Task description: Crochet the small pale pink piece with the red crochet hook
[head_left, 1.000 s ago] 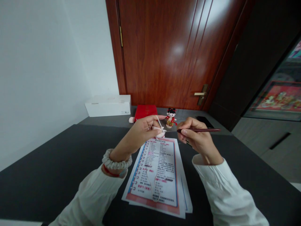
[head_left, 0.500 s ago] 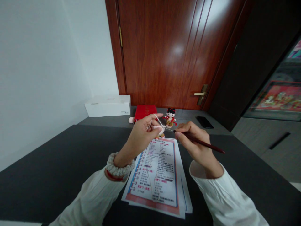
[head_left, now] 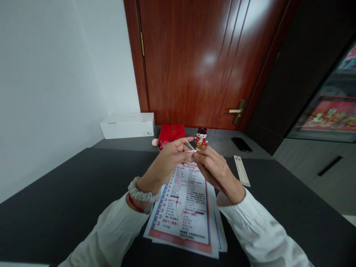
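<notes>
My left hand is closed in a pinch, with white yarn looped over its raised index finger and a small white crochet piece between the fingertips. Fingers largely hide that piece. My right hand grips a crochet hook, whose dark wooden handle slants back under the palm. At the fingertips both hands nearly meet, and the hook's tip is too small to make out there. Below them lie printed pattern sheets, with a strand of yarn running down over the page.
A small crocheted doll stands behind my hands, beside a red box or book. Farther left is a long white box. On the right lie a black phone and a pale flat strip. A wooden door rises behind the table.
My right hand has moved left, bringing the hook in to the left fingertips. The hook's handle now points more toward me. The pale strip, hidden before, shows on the right.
</notes>
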The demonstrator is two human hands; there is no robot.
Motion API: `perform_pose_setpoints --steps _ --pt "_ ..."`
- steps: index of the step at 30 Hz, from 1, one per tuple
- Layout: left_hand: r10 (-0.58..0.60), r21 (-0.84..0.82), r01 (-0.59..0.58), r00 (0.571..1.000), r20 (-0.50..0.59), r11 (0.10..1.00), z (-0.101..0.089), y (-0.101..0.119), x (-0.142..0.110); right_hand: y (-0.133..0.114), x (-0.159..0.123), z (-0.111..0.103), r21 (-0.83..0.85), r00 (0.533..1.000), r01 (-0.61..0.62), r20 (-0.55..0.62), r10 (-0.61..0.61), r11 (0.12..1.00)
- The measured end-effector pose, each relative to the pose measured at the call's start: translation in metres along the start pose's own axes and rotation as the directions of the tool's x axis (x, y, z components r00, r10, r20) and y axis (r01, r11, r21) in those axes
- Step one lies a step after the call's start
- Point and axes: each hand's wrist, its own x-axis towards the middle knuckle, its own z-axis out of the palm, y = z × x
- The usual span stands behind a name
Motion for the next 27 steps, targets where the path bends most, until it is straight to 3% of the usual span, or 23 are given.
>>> perform_pose_setpoints --steps 3,6,10,14,18,22,24,26,27 --pt "-0.002 -0.052 0.0 1.0 -0.024 0.999 -0.001 -0.002 0.003 -0.002 0.002 0.0 -0.156 1.0 0.022 -0.003 -0.023 0.987" --pt "0.066 0.035 -0.063 0.995 -0.078 0.997 0.0 -0.001 0.004 -0.01 0.005 0.001 -0.185 1.0 -0.02 -0.003 0.02 0.983" --pt "0.168 0.201 -0.141 0.978 -0.125 0.969 -0.003 0.0 0.006 -0.019 0.008 -0.006 -0.071 0.993 -0.105 0.043 0.108 0.992" --pt "0.219 0.293 -0.182 0.97 -0.102 0.939 -0.008 -0.003 0.006 -0.019 0.006 -0.017 0.155 0.977 -0.214 0.02 0.214 0.964" --pt "0.217 0.349 -0.185 0.975 -0.055 0.919 -0.011 -0.004 0.002 -0.009 0.002 -0.021 0.423 0.892 -0.412 0.006 0.452 0.807" --pt "0.205 0.347 -0.186 0.978 -0.021 0.919 -0.011 -0.004 -0.004 0.002 -0.002 -0.014 0.723 0.77 -0.483 0.083 0.632 0.494" --pt "0.178 0.295 -0.168 0.984 -0.008 0.941 -0.01 -0.004 -0.005 0.005 -0.002 -0.007 0.817 0.744 -0.459 0.139 0.654 0.349" --pt "0.134 0.225 -0.133 0.991 0.009 0.965 -0.008 -0.004 -0.005 0.003 -0.001 -0.001 0.838 0.746 -0.444 0.15 0.649 0.317" --pt "0.112 0.187 -0.112 0.994 0.012 0.976 -0.007 -0.003 -0.004 0.001 0.0 0.001 0.819 0.759 -0.437 0.114 0.642 0.372"
